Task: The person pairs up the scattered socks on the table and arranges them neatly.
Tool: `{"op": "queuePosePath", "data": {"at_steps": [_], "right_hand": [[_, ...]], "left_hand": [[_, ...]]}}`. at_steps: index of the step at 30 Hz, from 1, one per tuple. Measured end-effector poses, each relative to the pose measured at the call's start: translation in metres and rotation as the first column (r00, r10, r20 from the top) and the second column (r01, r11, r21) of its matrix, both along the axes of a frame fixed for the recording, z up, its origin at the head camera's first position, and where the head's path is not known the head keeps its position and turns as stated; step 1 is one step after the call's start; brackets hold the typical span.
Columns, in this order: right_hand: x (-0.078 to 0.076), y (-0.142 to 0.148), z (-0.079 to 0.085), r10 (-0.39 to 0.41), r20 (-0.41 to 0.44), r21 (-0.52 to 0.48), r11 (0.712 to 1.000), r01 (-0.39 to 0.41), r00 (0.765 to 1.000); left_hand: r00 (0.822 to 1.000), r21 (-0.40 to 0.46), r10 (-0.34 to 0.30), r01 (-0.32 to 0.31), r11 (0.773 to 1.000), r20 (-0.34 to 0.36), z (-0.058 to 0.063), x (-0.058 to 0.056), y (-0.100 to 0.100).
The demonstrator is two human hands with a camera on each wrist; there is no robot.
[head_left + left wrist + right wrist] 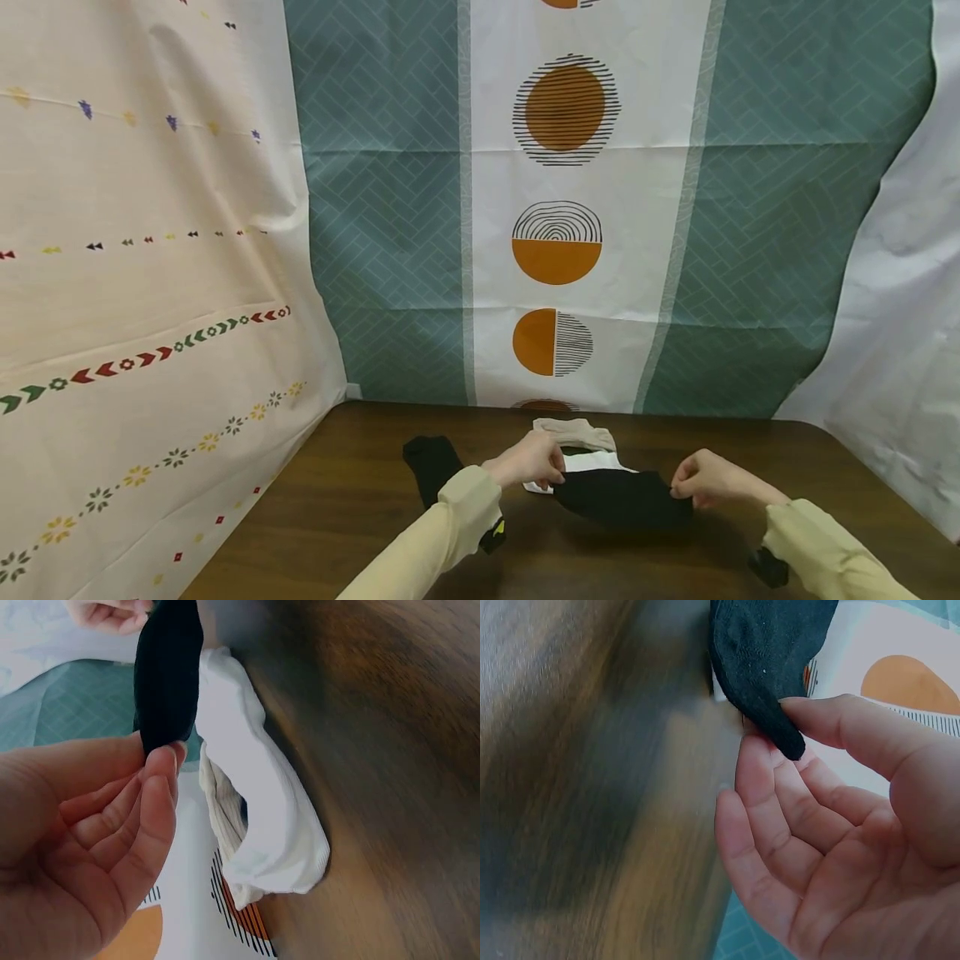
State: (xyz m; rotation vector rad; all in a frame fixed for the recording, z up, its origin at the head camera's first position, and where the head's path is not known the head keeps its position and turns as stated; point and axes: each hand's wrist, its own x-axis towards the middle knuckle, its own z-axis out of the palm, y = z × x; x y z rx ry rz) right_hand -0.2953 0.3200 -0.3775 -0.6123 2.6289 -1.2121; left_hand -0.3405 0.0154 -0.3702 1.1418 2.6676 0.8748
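A black sock (626, 497) is stretched sideways between my two hands, just above the table. My left hand (531, 461) pinches one end between thumb and fingers; the left wrist view shows this end of the black sock (169, 675) close up. At the other end my right hand (708, 481) pinches the cloth, and in the right wrist view the tip of the black sock (769, 667) pokes out past the thumb. Behind it lie a white sock (255, 780) and a beige ribbed sock (576, 433), partly covered. A strip of dark green cloth shows between them.
Another black sock (433, 462) lies on the brown wooden table (330, 483), left of my left hand and partly behind the sleeve. Patterned cloth (375, 208) hangs behind the table's back edge, with a white embroidered cloth (150, 292) along the left side.
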Motion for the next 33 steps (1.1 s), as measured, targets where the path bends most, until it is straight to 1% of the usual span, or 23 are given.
{"op": "queuePosePath", "data": {"at_steps": [4,7,10,15,18,25,30,33], "right_hand": [[0.0,-0.006,-0.002,0.002,0.011,0.025,1.0,-0.002,1.0],[0.001,-0.01,-0.003,-0.003,0.022,0.027,1.0,0.002,1.0],[0.002,-0.014,-0.005,-0.001,0.029,0.021,1.0,0.0,1.0],[0.003,-0.02,-0.007,0.001,0.057,0.006,1.0,-0.001,0.998],[0.004,-0.024,-0.008,-0.005,0.063,0.01,1.0,0.005,0.998],[0.005,-0.029,-0.01,-0.001,0.069,-0.004,1.0,0.001,0.998],[0.005,-0.033,-0.01,0.02,0.082,-0.018,1.0,-0.019,0.996],[0.004,-0.035,-0.01,0.023,0.088,-0.014,1.0,-0.022,0.996]], "left_hand": [[1.0,-0.038,0.005,-0.005,0.999,0.012,-0.002,0.001,-0.006],[1.0,-0.053,0.008,-0.007,0.999,0.019,-0.003,0.001,-0.009],[1.0,-0.074,0.005,-0.004,0.997,0.012,-0.003,0.0,-0.011],[0.999,-0.084,0.02,-0.017,0.996,0.035,-0.004,-0.002,-0.015],[0.998,-0.078,0.031,-0.027,0.997,0.062,-0.005,-0.002,-0.016],[0.998,-0.114,0.042,-0.036,0.993,0.053,-0.005,-0.001,-0.021],[0.996,-0.146,0.048,-0.037,0.989,0.072,-0.006,-0.002,-0.024],[0.995,-0.152,0.055,-0.041,0.988,0.085,-0.005,-0.002,-0.025]]}}
